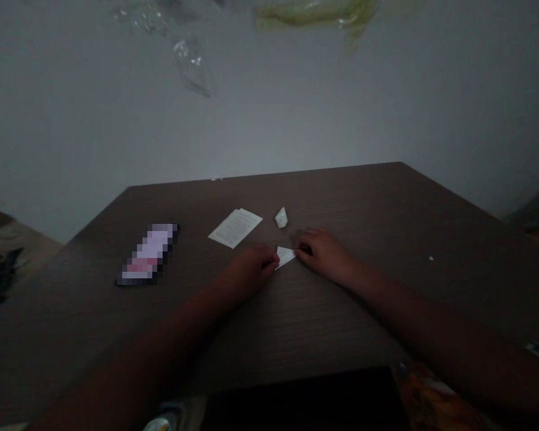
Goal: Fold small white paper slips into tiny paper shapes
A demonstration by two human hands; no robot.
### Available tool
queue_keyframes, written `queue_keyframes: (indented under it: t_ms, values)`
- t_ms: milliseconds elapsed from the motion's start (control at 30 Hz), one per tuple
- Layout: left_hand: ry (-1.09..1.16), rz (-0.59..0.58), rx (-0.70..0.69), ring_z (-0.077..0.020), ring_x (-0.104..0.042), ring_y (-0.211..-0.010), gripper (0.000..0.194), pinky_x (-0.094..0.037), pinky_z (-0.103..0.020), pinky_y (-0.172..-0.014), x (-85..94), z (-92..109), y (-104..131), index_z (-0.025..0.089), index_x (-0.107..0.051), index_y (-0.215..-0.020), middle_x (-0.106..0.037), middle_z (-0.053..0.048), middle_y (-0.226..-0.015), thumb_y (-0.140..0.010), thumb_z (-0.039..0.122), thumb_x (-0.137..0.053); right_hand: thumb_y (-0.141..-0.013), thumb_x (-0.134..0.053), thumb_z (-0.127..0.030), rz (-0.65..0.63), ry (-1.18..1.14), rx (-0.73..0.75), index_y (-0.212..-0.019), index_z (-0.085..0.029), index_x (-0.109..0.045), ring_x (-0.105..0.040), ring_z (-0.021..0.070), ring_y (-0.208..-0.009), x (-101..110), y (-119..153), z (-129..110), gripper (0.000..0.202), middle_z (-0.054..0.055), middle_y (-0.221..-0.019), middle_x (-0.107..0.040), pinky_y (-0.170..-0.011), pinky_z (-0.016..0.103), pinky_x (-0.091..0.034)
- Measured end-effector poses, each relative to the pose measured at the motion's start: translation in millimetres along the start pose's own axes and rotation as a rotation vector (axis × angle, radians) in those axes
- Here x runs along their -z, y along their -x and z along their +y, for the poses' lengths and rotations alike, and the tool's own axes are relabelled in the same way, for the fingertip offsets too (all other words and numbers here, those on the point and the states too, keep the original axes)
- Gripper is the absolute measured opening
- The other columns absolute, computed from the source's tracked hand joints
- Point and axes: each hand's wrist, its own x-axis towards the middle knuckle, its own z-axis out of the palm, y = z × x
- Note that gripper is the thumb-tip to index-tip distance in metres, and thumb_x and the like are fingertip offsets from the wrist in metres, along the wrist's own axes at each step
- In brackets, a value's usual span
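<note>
While both hands work over the table [363, 200], a small piece of paper [286, 256] lies between them, close to the tabletop and showing a pointed, roughly three-sided outline. The left hand [253, 267] pinches its left edge between thumb and forefinger; the right hand [324, 248] has thumb and forefinger closed at its right corner, the other fingers curled, though shadow hides just how they press.

Just beyond lies a folded paper shape [281, 218], apart from both hands, which looks like one piece already done. The paper being held seems partly folded, less worked than that shape; how many creases it has, I cannot tell. To the left, flat printed sheets [236, 229] lie overlapping and unfolded, so that part appears untouched; their exact number is unclear. A phone [148, 254] rests farther left, well apart from the folding.
</note>
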Motion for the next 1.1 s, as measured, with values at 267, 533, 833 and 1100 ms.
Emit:
queue_keyframes:
  t_ms: [267, 533, 833, 1100]
  values:
    - [-0.156, -0.029, -0.100, -0.0273, -0.074, -0.107, 0.010, -0.059, -0.039, -0.103, 1.9, -2, -2, 0.023, -0.079, -0.101, -0.079, -0.007, -0.110, -0.102, 0.018, -0.071, -0.114, -0.069, -0.024, -0.062, 0.098, 0.022, -0.110, -0.021, -0.089, -0.070, 0.0301, -0.111, 10, 4, -8, 0.020, 0.012, -0.112, -0.082, -0.104, 0.045, -0.050]
    - [-0.219, -0.066, -0.120, -0.0316, -0.071, -0.110, 0.015, -0.054, -0.042, -0.105, 8.5, 11, 0, 0.021, -0.078, -0.090, -0.079, -0.009, -0.107, -0.102, 0.015, -0.070, -0.115, -0.066, -0.028, -0.114, 0.184, 0.033, -0.114, -0.023, -0.091, -0.065, 0.0367, -0.117, 21, 15, -16, 0.026, 0.015, -0.117, -0.080, -0.096, 0.048, -0.051]
    - [-0.323, -0.063, -0.140, -0.0340, -0.070, -0.113, 0.013, -0.052, -0.045, -0.107, 2.4, 7, -7, 0.023, -0.077, -0.094, -0.077, -0.010, -0.109, -0.102, 0.016, -0.070, -0.112, -0.069, -0.027, -0.110, 0.130, 0.046, -0.109, -0.023, -0.092, -0.062, 0.0418, -0.126, 22, 15, -17, 0.023, 0.017, -0.125, -0.080, -0.105, 0.056, -0.054]
    - [-0.385, -0.155, -0.181, -0.0323, -0.070, -0.113, 0.018, -0.053, -0.044, -0.108, 8.5, 4, -10, 0.020, -0.078, -0.101, -0.076, -0.011, -0.113, -0.107, 0.015, -0.062, -0.114, -0.068, -0.027, -0.146, 0.141, 0.028, -0.112, -0.022, -0.092, -0.062, 0.0438, -0.131, 25, 15, -20, 0.025, 0.017, -0.129, -0.080, -0.106, 0.058, -0.055]
